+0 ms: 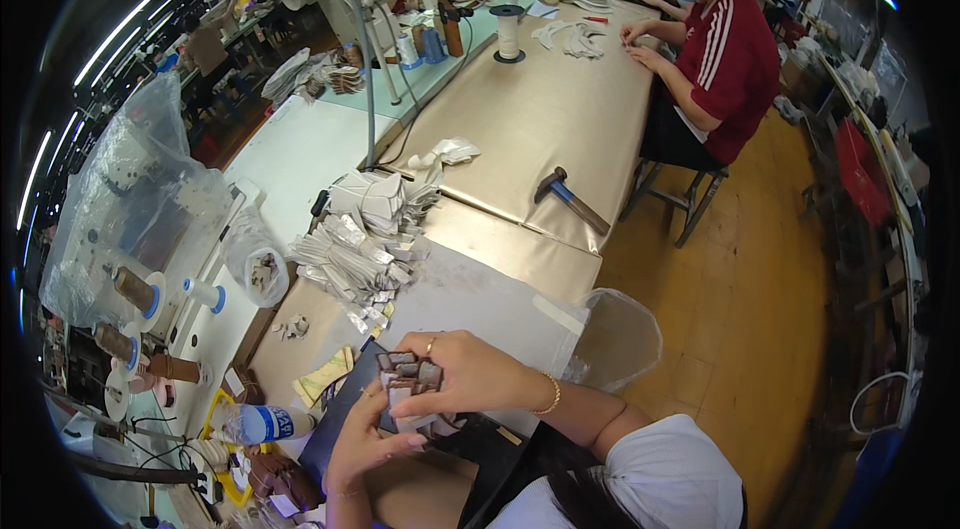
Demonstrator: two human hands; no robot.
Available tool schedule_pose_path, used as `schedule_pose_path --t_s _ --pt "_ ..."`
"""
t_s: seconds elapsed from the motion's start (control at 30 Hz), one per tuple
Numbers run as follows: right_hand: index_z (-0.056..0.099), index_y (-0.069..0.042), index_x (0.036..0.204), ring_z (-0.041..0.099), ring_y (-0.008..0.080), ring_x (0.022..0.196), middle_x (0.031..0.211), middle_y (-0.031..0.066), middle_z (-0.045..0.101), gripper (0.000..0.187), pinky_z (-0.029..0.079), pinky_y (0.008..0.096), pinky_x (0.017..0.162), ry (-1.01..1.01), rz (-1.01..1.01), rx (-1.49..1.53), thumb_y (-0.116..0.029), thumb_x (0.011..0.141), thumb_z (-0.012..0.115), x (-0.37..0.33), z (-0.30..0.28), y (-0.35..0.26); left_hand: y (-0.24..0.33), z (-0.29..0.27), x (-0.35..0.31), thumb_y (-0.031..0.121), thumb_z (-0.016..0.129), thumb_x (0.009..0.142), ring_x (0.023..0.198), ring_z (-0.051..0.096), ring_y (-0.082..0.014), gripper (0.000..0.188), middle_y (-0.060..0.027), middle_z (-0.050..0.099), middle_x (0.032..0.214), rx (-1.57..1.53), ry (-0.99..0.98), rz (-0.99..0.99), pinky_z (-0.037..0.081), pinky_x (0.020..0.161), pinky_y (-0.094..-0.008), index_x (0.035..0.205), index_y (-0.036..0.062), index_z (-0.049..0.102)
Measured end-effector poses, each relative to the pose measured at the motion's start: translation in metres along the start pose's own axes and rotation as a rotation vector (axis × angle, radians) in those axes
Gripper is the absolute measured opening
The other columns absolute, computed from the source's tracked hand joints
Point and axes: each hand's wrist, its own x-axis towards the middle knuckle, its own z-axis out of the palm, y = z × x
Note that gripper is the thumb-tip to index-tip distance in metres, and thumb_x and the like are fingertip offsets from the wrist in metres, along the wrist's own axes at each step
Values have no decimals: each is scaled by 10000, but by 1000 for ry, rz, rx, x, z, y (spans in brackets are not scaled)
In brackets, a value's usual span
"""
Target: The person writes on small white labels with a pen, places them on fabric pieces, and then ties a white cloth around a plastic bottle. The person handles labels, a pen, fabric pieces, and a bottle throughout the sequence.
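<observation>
Close to my body, both hands hold a small bundle of brown and whitish strips (pixel 408 381), stacked with their brown ends up. My left hand (pixel 362 439) cups the bundle from the left side and below. Over its right side and top curl the fingers of my right hand (pixel 462 369). Just beyond my hands lies a pile of pale grey-white strips (pixel 350 254), partly in stacked bundles. A yellowish patterned piece (pixel 323 376) rests left of my hands, beside a dark blue edge.
A hammer (pixel 572 201) lies on the gold-covered table (pixel 520 144). At left stand a plastic bottle (pixel 265 424), thread cones (pixel 135 291) and a plastic bag with scraps (pixel 258 264). A co-worker in a red shirt (pixel 725 54) sits at the far right. A clear bag (pixel 625 334) hangs at the table's right edge.
</observation>
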Motion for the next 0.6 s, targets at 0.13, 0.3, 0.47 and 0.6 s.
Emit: schedule_pose_path --t_s 0.13,0.3,0.47,0.6 --pt "581 -5 1150 659 301 869 958 171 656 586 514 370 777 26 -96 62 -452 815 761 0 9 5 -10 -10 -10 171 849 709 1147 573 -223 606 -127 616 1235 -1 79 -117 421 1007 -344 1226 -34 609" --pt "540 -35 1241 656 228 936 992 118 664 570 527 367 847 153 -166 374 -475 904 674 6 13 26 2 3 -9 171 834 728 1007 655 -234 568 -174 672 1154 -258 260 11 502 933 -372 1179 -79 596" --pt "634 -61 1092 686 237 849 952 109 697 303 536 350 770 163 -33 -143 -305 914 657 40 -15 110 3 2 -6 414 819 710 997 661 -269 695 -205 672 1092 -197 367 51 519 902 -388 1137 -85 591" --pt "673 -35 1004 685 233 853 960 113 696 195 540 331 782 360 104 -432 -199 901 647 41 -51 182 2 1 -3 492 751 751 967 654 -276 703 -192 638 1045 -235 378 132 528 863 -386 1125 -71 555"
